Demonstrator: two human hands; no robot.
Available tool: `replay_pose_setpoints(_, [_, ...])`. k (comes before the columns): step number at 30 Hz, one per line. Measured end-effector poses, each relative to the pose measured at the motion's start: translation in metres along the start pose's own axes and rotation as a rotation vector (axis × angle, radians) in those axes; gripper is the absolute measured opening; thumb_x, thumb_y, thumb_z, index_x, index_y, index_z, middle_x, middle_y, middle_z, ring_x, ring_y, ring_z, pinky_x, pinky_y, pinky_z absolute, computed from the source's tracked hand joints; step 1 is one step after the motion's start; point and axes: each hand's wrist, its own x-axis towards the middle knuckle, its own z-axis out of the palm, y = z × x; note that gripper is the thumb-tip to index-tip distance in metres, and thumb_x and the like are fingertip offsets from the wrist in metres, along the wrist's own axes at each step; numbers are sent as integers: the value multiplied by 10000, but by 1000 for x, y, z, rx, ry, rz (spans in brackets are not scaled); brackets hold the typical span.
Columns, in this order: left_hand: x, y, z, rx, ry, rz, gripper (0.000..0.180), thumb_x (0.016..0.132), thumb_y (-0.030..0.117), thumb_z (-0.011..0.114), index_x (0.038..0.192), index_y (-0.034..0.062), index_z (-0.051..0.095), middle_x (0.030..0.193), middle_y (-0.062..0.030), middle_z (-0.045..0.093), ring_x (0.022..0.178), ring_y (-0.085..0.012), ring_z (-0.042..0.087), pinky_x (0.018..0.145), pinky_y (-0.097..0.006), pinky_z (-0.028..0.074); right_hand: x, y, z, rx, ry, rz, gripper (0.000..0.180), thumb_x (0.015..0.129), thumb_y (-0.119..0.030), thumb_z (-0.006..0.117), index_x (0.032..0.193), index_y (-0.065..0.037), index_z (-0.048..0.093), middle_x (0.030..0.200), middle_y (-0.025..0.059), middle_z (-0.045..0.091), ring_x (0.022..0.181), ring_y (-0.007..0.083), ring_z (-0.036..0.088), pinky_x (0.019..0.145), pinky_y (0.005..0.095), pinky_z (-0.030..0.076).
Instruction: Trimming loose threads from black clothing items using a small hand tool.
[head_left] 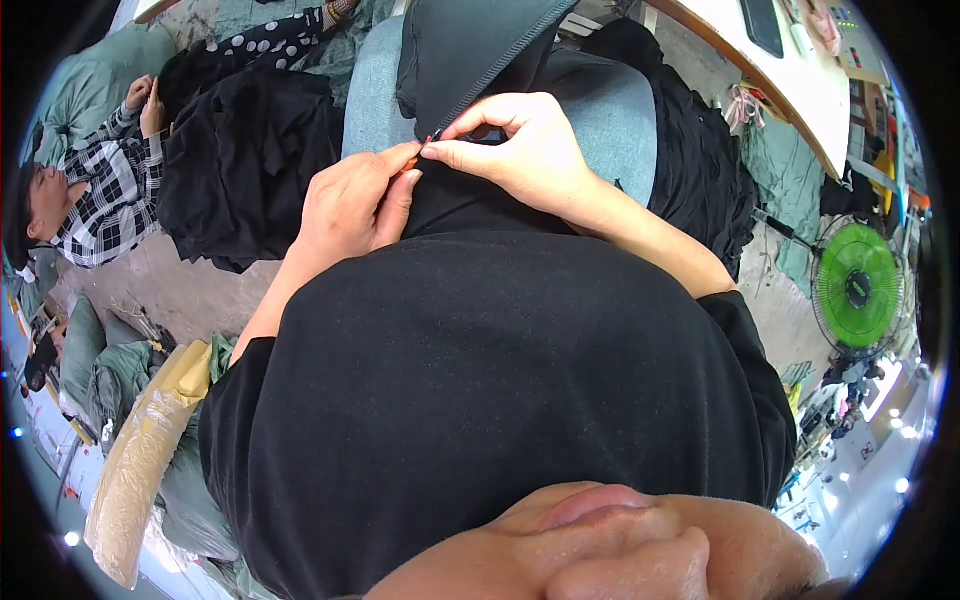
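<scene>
Pinching together at the upper middle of the frame, the left hand (352, 205) and the right hand (520, 150) meet fingertip to fingertip on the ribbed edge of a dark garment (470, 50), which hangs down from the top of the frame over a pale blue cushion (610, 110). The right hand comes in from the right with its thumb and forefinger closed on the cloth edge, the other fingers arched above; the left hand's fingers are drawn together and clamped on the same spot, where something small and reddish shows between the tips, too small to make out. Both forearms rise from behind the person's black top (480, 400), which fills the lower middle. At the lower left a clear plastic bag (135, 470) stuffed with tan material lies on green bundles. A heap of black cloth (245, 160) sits at the upper left on a grey floor (160, 280), beside another person in a checked shirt (110, 200). A green fan (858, 287) stands at the right edge, and a white table (790, 70) crosses the upper right.
</scene>
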Motion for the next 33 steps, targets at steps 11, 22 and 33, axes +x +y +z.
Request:
replay_pose_setpoints(11, [7,-2,6,-100,109,28,202,862,-23,772,1034,-16,665,859,-133,728,679,-244,721,610,-318,564,1,-2,-3,-68,-6,-83,146,874,-136,828,948,-14,794,894,73,772,835,119,724,771,259,572])
replay_pose_setpoints(22, [26,-5,5,-80,106,153,183,866,-22,758,1022,-25,662,856,-133,725,666,-247,709,592,-318,555,-1,2,-7,-210,-1,-253,127,857,-93,787,940,0,766,898,93,760,844,156,722,782,288,567])
replay_pose_setpoints(33, [41,1,7,-209,107,46,141,903,-16,732,1021,-25,656,817,-103,700,611,-173,667,553,-273,512,0,1,-7,-308,-3,-318,134,843,-77,778,953,-3,765,900,120,752,855,204,723,780,315,567])
